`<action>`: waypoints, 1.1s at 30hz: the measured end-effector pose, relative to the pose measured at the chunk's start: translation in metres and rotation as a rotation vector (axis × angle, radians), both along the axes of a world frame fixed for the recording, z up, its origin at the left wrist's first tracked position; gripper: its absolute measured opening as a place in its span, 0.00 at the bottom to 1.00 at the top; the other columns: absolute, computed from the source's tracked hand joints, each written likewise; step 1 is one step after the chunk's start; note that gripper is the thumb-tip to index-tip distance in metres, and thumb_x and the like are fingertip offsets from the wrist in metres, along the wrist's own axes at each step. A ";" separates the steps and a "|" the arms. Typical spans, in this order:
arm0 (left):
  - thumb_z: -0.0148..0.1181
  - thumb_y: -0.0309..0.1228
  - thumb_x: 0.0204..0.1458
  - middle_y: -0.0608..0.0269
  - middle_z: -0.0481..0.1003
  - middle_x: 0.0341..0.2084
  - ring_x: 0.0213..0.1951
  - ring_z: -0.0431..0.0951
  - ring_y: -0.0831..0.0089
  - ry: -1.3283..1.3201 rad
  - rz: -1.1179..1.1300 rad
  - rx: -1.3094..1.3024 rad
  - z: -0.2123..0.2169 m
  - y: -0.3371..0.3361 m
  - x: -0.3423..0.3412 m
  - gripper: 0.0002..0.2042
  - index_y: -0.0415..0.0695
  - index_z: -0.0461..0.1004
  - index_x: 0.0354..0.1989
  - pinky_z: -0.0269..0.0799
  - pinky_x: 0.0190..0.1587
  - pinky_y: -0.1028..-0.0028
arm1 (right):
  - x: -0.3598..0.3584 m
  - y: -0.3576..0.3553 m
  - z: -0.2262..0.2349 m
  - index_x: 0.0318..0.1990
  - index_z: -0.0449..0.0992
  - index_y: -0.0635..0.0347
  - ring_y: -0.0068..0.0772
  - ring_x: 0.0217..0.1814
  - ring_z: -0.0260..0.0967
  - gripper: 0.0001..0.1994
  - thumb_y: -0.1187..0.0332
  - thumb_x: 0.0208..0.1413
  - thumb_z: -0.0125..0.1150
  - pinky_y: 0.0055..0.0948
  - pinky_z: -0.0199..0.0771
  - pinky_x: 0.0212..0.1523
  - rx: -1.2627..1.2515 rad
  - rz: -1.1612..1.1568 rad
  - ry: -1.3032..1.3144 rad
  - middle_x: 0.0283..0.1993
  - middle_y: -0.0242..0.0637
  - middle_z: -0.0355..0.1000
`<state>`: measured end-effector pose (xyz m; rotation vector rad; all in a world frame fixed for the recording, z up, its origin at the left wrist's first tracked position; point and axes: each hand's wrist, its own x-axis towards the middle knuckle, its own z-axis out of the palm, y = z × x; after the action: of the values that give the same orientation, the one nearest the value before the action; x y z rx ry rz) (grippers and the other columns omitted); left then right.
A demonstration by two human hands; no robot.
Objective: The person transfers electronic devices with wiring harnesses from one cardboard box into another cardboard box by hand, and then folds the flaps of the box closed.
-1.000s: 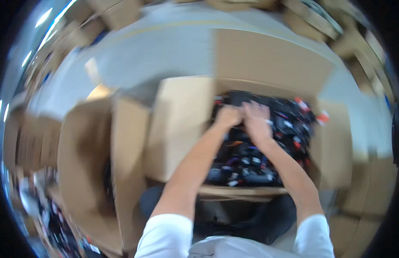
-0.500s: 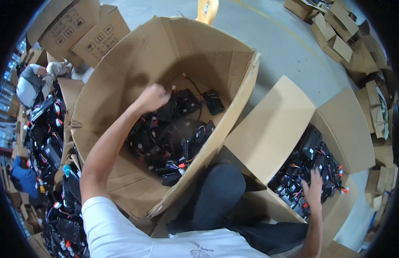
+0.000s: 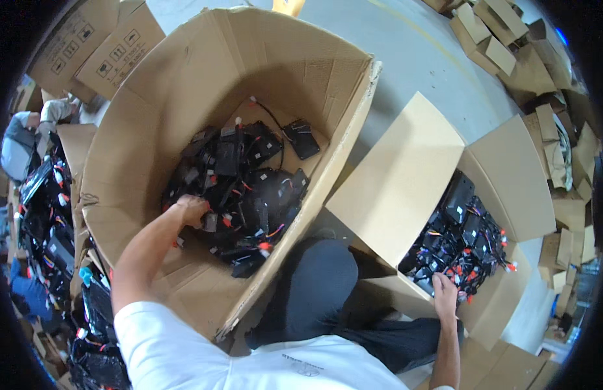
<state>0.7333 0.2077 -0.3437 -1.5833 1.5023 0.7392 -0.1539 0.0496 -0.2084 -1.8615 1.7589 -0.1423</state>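
Observation:
In the big cardboard box, a heap of flat black electronic modules with wires covers the bottom. My left hand reaches into the heap's left side, fingers curled around a black wired module there. To the right, a smaller open box holds more black modules with red and white connectors. My right hand is at the near edge of that pile, its fingers bent together. What lies between those fingers is hidden.
Piles of similar modules lie on the left, where another person works. Printed cartons stand at the back left. Several open boxes line the far right. My bent knee is between the two boxes.
My left hand has moved down and left from above the heap into its left side. My right hand has drawn toward me, and its spread fingers have closed. The whole view has shifted slightly.

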 end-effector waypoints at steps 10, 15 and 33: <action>0.80 0.26 0.57 0.61 0.92 0.42 0.43 0.89 0.76 0.908 0.790 -0.532 0.427 -0.065 -0.117 0.19 0.33 0.91 0.56 0.87 0.53 0.69 | 0.042 -0.003 0.035 0.62 0.88 0.71 0.43 0.56 0.92 0.16 0.68 0.76 0.70 0.39 0.89 0.59 -0.063 0.127 -0.283 0.54 0.54 0.91; 0.80 0.28 0.57 0.61 0.92 0.43 0.42 0.90 0.76 1.116 0.723 -0.844 0.554 -0.057 -0.236 0.20 0.35 0.92 0.57 0.87 0.52 0.71 | 0.194 -0.006 0.183 0.69 0.85 0.68 0.46 0.68 0.86 0.25 0.65 0.71 0.78 0.41 0.82 0.73 -0.064 0.446 -0.710 0.62 0.50 0.89; 0.54 0.49 0.87 0.80 0.58 0.21 0.17 0.55 0.90 1.671 0.530 -1.051 0.754 -0.107 -0.483 0.28 0.29 0.81 0.65 0.50 0.17 0.80 | 0.167 0.017 0.211 0.86 0.67 0.60 0.43 0.86 0.73 0.48 0.46 0.68 0.84 0.47 0.77 0.84 0.797 0.258 -2.191 0.87 0.47 0.70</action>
<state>0.2504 0.1010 0.4106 -2.2141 2.9849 2.1439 0.0135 0.0666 0.0027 -0.4175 -0.0909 -0.7969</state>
